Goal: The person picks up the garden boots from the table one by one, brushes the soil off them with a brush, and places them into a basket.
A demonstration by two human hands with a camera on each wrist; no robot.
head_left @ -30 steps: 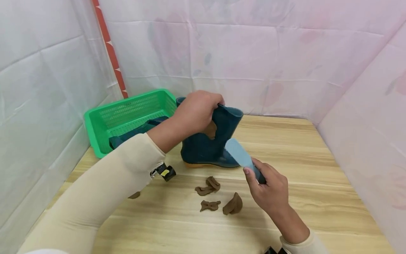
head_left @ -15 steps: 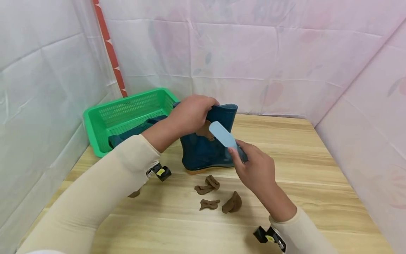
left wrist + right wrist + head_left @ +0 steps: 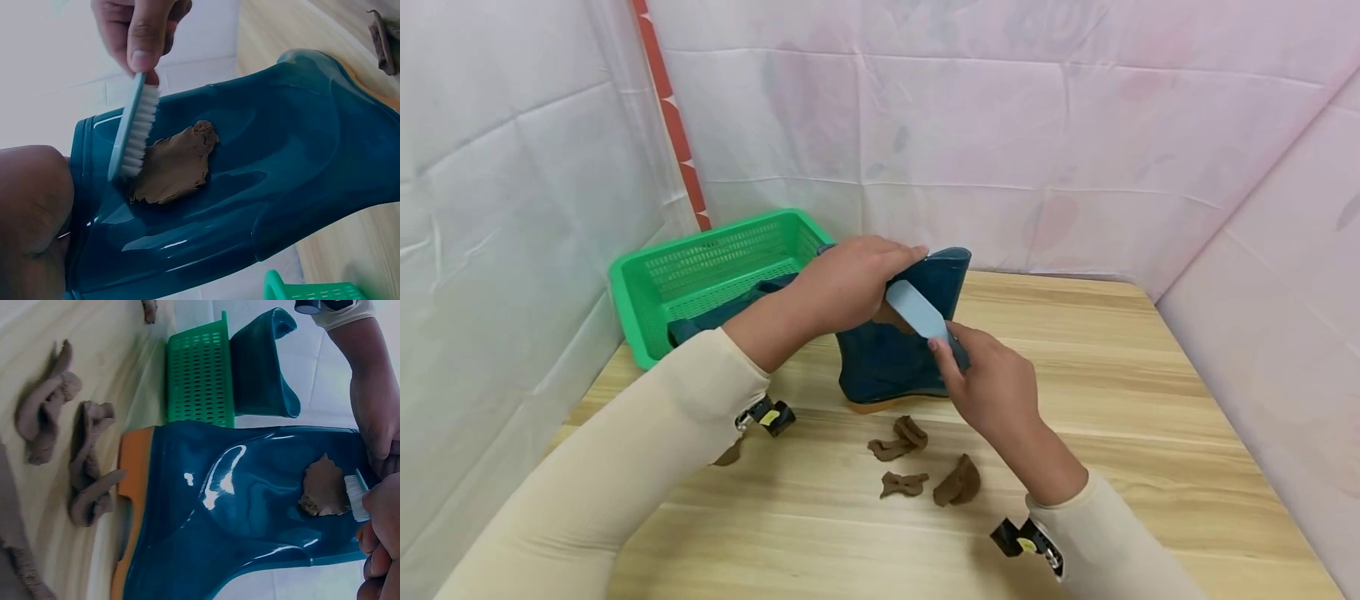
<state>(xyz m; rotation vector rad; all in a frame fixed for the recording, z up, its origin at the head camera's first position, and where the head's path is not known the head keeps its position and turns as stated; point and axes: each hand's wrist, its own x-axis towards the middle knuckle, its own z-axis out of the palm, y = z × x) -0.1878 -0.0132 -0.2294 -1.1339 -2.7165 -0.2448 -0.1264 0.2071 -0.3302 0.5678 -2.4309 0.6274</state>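
A glossy dark teal rubber boot [image 3: 887, 362] with an orange sole stands upright on the table. My left hand [image 3: 853, 279] grips it by the top rim. Stuck to the shaft is a flat patch of brown clay-like mud [image 3: 175, 164]. My right hand [image 3: 996, 379] holds a light blue scrubbing brush [image 3: 917, 308] by its handle. In the left wrist view the brush's white bristles [image 3: 142, 131] meet the patch's upper edge, near the boot's rim. The right wrist view shows the same bristles at the edge of the patch, with the brush's handle hidden in my fingers.
Several brown mud lumps [image 3: 957, 481] lie on the wooden table [image 3: 1112, 400] in front of the boot. Behind on the left stands a green perforated basket [image 3: 628, 308] with another teal boot [image 3: 722, 312] in it. White sheeting [image 3: 955, 125] encloses the back and sides.
My right hand has moved left and up, bringing the brush from beside the boot onto the mud patch. The boot has turned and tilted slightly in my left hand, which keeps its grip.
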